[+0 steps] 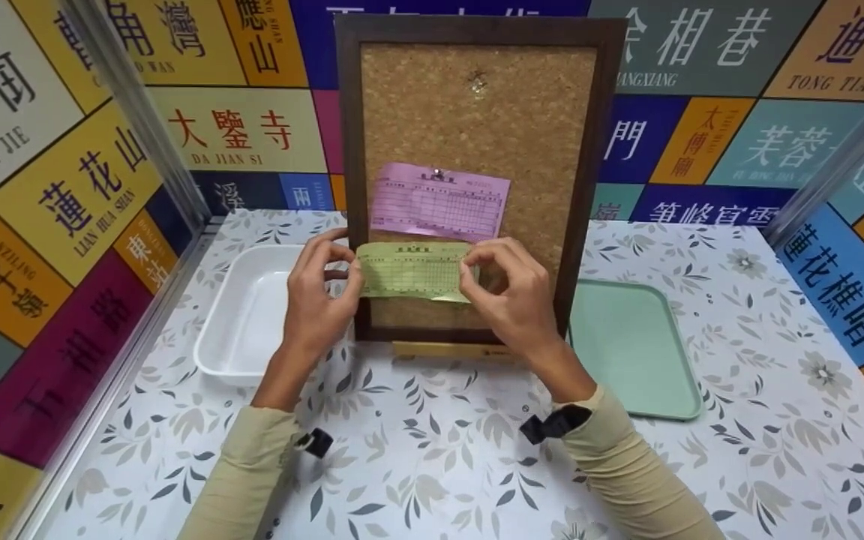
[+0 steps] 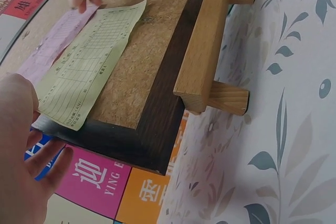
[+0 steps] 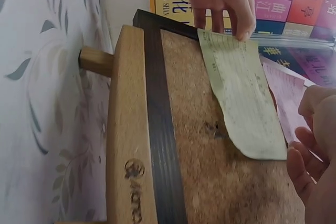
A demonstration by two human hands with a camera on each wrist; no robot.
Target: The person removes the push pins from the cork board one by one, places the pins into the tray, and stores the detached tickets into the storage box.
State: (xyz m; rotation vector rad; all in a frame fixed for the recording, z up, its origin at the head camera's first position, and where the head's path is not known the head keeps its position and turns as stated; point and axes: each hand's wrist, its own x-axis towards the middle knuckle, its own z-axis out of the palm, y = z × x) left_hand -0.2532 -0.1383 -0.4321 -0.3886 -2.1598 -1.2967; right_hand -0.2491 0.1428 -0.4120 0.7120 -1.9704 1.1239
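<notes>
Green slip (image 1: 409,271), in the head view, is located in front of the lower half of a framed cork board (image 1: 477,112), just below a pink slip (image 1: 439,204). Left hand (image 1: 323,289) holds the green slip at its left end, pinched between thumb and finger. Right hand (image 1: 513,291) is at the opposite end, thumb and forefinger brought close together; whether they grip the paper cannot be told. Pink slip is fixed near its top edge by a pin (image 1: 438,173) and sits tilted, right side lower. Board stands on the patterned tabletop (image 1: 417,465), with a wooden stand (image 1: 432,349) at its foot. White tray (image 1: 233,330) lies to the left, partly hidden by the left hand; green tray (image 1: 631,352) lies flat to the right. Left wrist view: green slip spans the cork at a slant, near end at the left hand, its other fingers spread apart from the paper; part of the pink slip shows alongside. Right wrist view: left hand pinches the far end of the green slip; near end is bowed, one corner close beside the right hand's bent fingers, contact unconfirmed.
</notes>
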